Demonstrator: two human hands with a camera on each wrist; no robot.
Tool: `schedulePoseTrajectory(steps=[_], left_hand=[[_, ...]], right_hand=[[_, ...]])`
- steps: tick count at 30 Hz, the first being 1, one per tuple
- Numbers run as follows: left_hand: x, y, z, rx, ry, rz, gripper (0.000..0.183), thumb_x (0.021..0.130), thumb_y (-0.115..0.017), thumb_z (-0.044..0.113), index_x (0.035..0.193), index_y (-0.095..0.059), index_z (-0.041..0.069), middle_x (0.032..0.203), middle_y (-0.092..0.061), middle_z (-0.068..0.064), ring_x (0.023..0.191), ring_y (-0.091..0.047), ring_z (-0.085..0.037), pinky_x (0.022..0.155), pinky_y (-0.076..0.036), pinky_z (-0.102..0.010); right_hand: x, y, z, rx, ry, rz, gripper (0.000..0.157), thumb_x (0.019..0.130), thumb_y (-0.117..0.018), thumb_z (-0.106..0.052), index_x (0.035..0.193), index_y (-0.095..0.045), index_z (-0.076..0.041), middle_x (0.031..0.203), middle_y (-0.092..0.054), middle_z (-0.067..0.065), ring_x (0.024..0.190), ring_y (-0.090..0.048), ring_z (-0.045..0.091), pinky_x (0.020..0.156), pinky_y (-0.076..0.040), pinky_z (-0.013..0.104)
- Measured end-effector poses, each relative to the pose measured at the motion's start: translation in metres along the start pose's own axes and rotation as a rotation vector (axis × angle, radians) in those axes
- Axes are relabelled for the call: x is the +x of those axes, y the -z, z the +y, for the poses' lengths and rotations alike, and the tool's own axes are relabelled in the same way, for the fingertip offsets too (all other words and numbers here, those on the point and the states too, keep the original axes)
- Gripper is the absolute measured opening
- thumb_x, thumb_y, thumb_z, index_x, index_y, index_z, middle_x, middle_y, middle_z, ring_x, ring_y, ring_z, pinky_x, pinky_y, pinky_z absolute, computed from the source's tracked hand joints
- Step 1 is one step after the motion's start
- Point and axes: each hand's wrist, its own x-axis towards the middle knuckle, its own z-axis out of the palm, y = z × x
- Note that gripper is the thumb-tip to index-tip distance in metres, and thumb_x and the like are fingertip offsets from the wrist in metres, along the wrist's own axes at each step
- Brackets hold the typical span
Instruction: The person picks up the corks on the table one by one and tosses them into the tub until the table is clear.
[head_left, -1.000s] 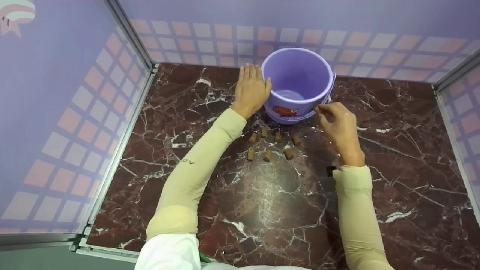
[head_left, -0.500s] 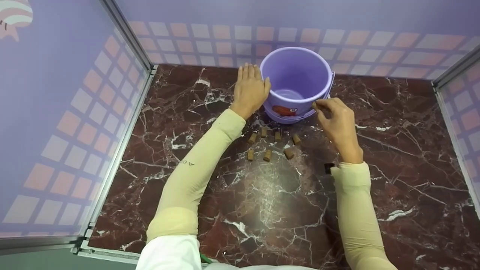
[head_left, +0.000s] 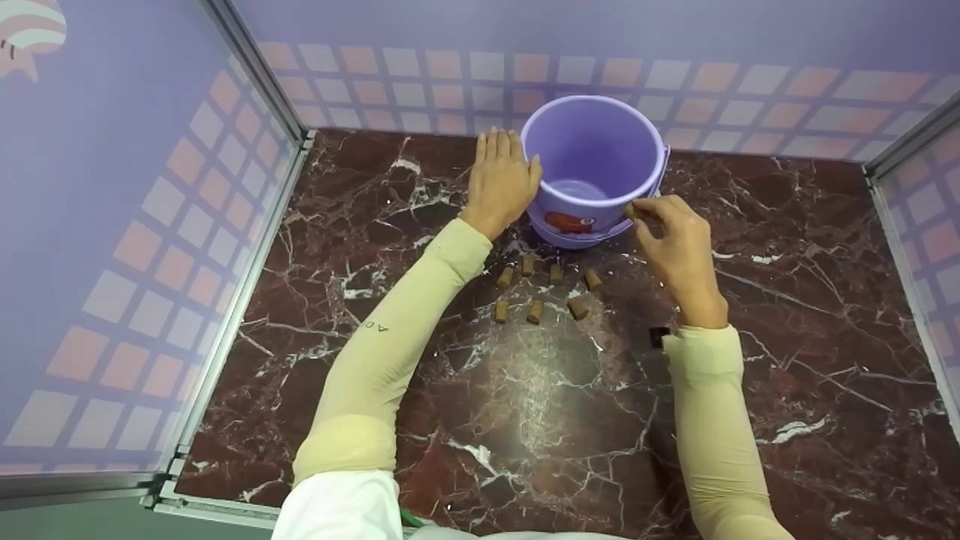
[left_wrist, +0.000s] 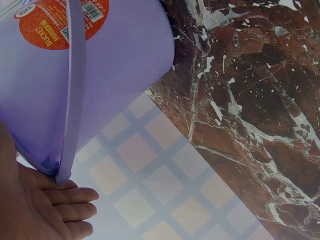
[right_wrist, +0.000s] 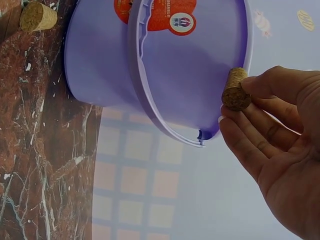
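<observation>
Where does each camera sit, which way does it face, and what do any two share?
Head: worn on the head, looking forward and down at a purple plastic bucket and seven small brown corks; left hand, right hand and pale sleeves show.
Left wrist: worn there, looking at the bucket's side and its curved purple plastic handle; part of the left hand shows.
Right wrist: worn there, looking at the bucket's side; part of the right hand shows, pinching a brown cylindrical cork.
Both wrist views share the bucket's red-orange printed label.

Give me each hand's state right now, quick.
Left hand: open, fingers straight, alongside the bucket.
Right hand: closed on one cork, pinched just outside the bucket's rim.
</observation>
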Motion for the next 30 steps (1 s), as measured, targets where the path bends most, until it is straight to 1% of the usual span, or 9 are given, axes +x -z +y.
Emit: schedulePoseTrajectory(steps=[3,6,8,12,14,20,26,30], left_hand=[[0.0,0.0,0.0,-0.004,0.004,-0.008,0.07,0.115,-0.025,0.041,0.162,-0.029,-0.009,0.168,-0.03,-0.028,0.159,-0.022,-0.04,0.131,-0.003,-0.047],[0.0,0.0,0.0,0.0,0.007,-0.013,0.069,0.115,-0.024,0.041,0.162,-0.029,-0.009,0.168,-0.029,-0.028,0.159,-0.022,-0.039,0.131,-0.003,-0.047],[0.0,-0.001,0.0,0.004,0.007,-0.008,0.069,0.115,-0.024,0.041,0.162,-0.03,-0.009,0.168,-0.031,-0.028,0.159,-0.023,-0.039,0.131,-0.004,-0.047],[-0.001,0.0,0.001,0.017,0.007,0.002,0.069,0.115,-0.024,0.041,0.162,-0.031,-0.009,0.167,-0.032,-0.027,0.158,-0.025,-0.039,0.132,-0.007,-0.047],[-0.001,0.0,0.001,0.022,0.005,0.006,0.069,0.115,-0.023,0.041,0.162,-0.031,-0.009,0.167,-0.033,-0.027,0.158,-0.025,-0.039,0.132,-0.008,-0.047],[-0.001,0.0,0.001,0.022,0.002,0.005,0.069,0.115,-0.024,0.041,0.161,-0.032,-0.01,0.167,-0.033,-0.027,0.158,-0.026,-0.039,0.132,-0.007,-0.047],[-0.001,0.001,0.001,0.021,0.0,0.001,0.07,0.115,-0.023,0.041,0.161,-0.031,-0.01,0.167,-0.033,-0.027,0.158,-0.025,-0.04,0.131,-0.007,-0.048],[-0.002,0.002,0.001,0.023,-0.001,0.0,0.07,0.115,-0.023,0.041,0.161,-0.031,-0.01,0.167,-0.034,-0.027,0.158,-0.026,-0.04,0.131,-0.008,-0.048]], right_hand=[[0.0,0.002,-0.002,0.0,0.005,0.001,0.018,0.093,-0.077,0.005,0.11,-0.077,0.009,0.104,-0.074,0.02,0.095,-0.073,0.03,0.09,-0.058,0.027],[0.0,0.004,-0.005,-0.003,0.013,0.005,0.018,0.093,-0.077,0.005,0.11,-0.077,0.008,0.104,-0.074,0.019,0.095,-0.073,0.03,0.09,-0.059,0.03],[0.001,0.004,-0.005,-0.012,0.019,0.007,0.017,0.093,-0.077,0.005,0.11,-0.077,0.008,0.105,-0.074,0.019,0.095,-0.073,0.03,0.089,-0.059,0.03],[0.002,0.005,-0.006,-0.014,0.026,0.01,0.017,0.092,-0.076,0.007,0.109,-0.077,0.008,0.105,-0.074,0.02,0.093,-0.073,0.031,0.087,-0.056,0.023],[0.002,0.006,-0.006,-0.014,0.029,0.01,0.018,0.092,-0.076,0.008,0.109,-0.076,0.009,0.105,-0.074,0.02,0.093,-0.073,0.031,0.087,-0.055,0.021],[0.006,0.007,-0.008,-0.015,0.038,0.017,0.019,0.091,-0.076,0.01,0.109,-0.076,0.009,0.106,-0.074,0.02,0.095,-0.072,0.032,0.09,-0.057,0.028],[0.013,0.007,-0.009,0.006,0.043,0.033,0.019,0.091,-0.075,0.01,0.11,-0.076,0.009,0.106,-0.074,0.02,0.096,-0.073,0.031,0.091,-0.057,0.026],[0.018,0.006,-0.01,0.0,0.053,0.032,0.02,0.092,-0.075,0.01,0.112,-0.077,0.008,0.107,-0.074,0.02,0.097,-0.072,0.032,0.091,-0.059,0.032]])
